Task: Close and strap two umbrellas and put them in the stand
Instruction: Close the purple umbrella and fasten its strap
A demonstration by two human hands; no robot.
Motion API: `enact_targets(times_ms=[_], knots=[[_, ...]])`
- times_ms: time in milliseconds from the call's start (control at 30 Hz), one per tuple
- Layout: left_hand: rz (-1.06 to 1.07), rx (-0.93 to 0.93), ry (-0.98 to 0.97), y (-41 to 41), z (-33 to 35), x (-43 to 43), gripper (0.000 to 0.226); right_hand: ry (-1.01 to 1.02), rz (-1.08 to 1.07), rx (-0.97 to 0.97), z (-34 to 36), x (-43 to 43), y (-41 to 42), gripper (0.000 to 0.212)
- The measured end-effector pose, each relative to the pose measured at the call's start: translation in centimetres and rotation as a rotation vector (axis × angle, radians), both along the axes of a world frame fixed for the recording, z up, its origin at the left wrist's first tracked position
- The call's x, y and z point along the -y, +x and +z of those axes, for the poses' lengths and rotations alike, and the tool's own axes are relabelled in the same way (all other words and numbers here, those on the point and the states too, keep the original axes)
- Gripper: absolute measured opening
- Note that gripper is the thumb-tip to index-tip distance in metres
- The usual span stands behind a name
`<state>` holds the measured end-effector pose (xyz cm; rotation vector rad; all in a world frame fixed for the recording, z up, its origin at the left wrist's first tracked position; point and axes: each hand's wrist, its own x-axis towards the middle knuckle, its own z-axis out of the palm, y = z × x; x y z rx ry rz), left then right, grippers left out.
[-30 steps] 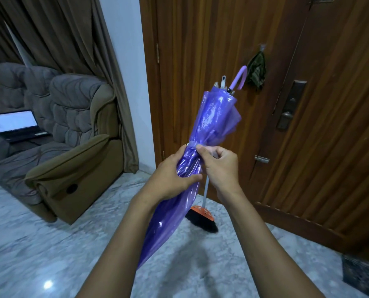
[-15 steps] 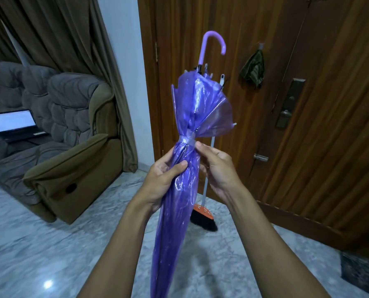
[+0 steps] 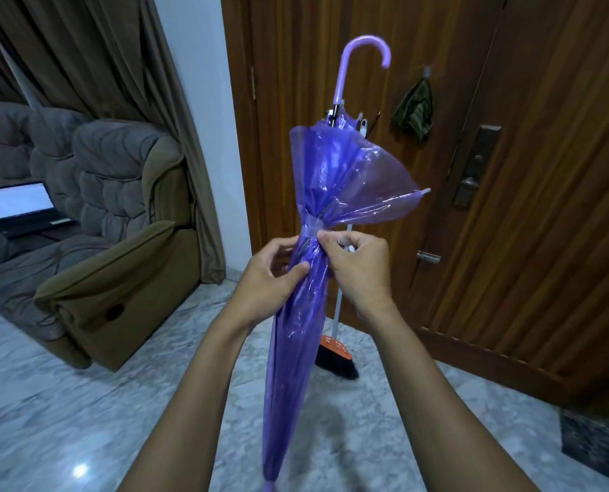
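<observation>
A translucent purple umbrella (image 3: 295,332) is folded and stands upright before me, its lilac hook handle (image 3: 363,55) at the top and its tip at the bottom edge. A pale strap (image 3: 313,224) cinches the canopy about a third of the way down; the folds above it flare out. My left hand (image 3: 271,278) grips the canopy just below the strap from the left. My right hand (image 3: 356,268) pinches the canopy at the strap from the right. No second umbrella shows.
A wooden door (image 3: 508,172) with a handle plate (image 3: 473,168) fills the right. A broom (image 3: 335,356) leans against it behind the umbrella. A brown armchair (image 3: 118,243) and an open laptop (image 3: 15,204) are at the left. A dark block (image 3: 597,445) sits at the bottom right on the marble floor.
The umbrella has swung from a rightward tilt to upright, with the handle rising. My right hand has moved up to the strap, which is now wrapped around the canopy.
</observation>
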<state>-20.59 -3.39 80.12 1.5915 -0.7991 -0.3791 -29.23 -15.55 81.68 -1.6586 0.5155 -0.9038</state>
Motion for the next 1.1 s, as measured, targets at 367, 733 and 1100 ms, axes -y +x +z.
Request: enact_targets(times_ms=[367,733,1100], knots=[[0.035,0.106,0.035,0.3,-0.4,-0.5,0.064,-0.110,0.078,-0.020,0.2,-0.6,0.4,0.020],[-0.030,-0.390,-0.278,1.2,-1.6,-1.5,0.062,0.363,0.317,0.022,-0.3,-0.3,0.9,0.020],[-0.111,-0.398,-0.149,1.7,-1.2,-2.4,0.053,0.404,0.203,0.030,-0.3,-1.4,1.3,0.009]])
